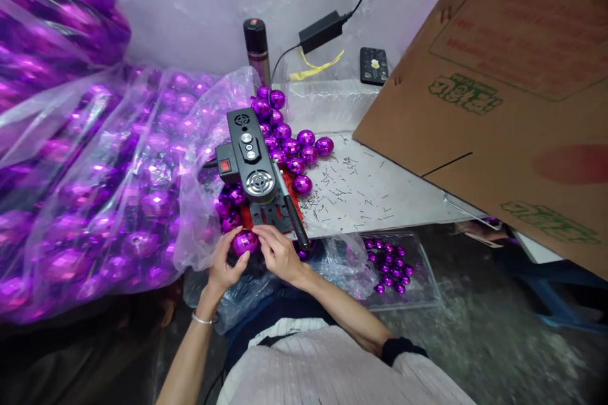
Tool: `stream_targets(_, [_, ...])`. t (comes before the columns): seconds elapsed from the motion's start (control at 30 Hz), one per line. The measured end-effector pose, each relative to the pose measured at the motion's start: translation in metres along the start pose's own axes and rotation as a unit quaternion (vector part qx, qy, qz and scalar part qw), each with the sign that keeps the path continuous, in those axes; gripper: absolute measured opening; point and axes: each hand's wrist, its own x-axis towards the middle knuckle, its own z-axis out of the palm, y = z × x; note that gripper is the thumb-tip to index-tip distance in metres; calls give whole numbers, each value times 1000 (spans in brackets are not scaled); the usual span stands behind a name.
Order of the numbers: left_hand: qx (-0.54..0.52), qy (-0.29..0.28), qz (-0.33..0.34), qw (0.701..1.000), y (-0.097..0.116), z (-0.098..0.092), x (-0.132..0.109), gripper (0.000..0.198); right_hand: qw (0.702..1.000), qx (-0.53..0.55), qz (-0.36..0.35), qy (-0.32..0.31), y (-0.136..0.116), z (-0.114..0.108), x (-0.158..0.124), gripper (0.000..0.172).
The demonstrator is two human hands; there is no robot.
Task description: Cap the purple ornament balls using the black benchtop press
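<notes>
A shiny purple faceted ball [244, 242] sits between both hands at the near edge of the table, just under the front of a black machine [251, 164] with a red switch. My left hand [223, 264] cups the ball from the left, fingers curled round it. My right hand [280, 252] pinches at the ball's top right, fingers closed together. Several more purple balls [289, 145] lie heaped on the table behind and right of the machine.
Big clear plastic bags [95, 190] full of purple balls fill the left. A clear tray [396, 269] of small purple balls sits on the floor at right. A large cardboard box [513, 88] looms at upper right. A spray can [257, 44], power adapter [323, 30] and small metal bits [351, 183] are on the table.
</notes>
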Motion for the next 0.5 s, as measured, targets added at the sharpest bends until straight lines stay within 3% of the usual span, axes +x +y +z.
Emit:
stream_targets(0.2, [36,36,70,996,8,15,-1,47,1000,-3,8,23,5,-6,-6,39])
stream_targets(0.37, [42,43,53,997,6,19,2,47,999,0,-4,45,6,-6,-11,35])
stream_targets(0.43, [40,40,49,997,6,20,3,48,994,-4,-13,105,12,-15,-11,34])
stream_targets(0.5, [36,39,45,998,5,21,4,48,976,-23,-6,216,25,-32,-4,33])
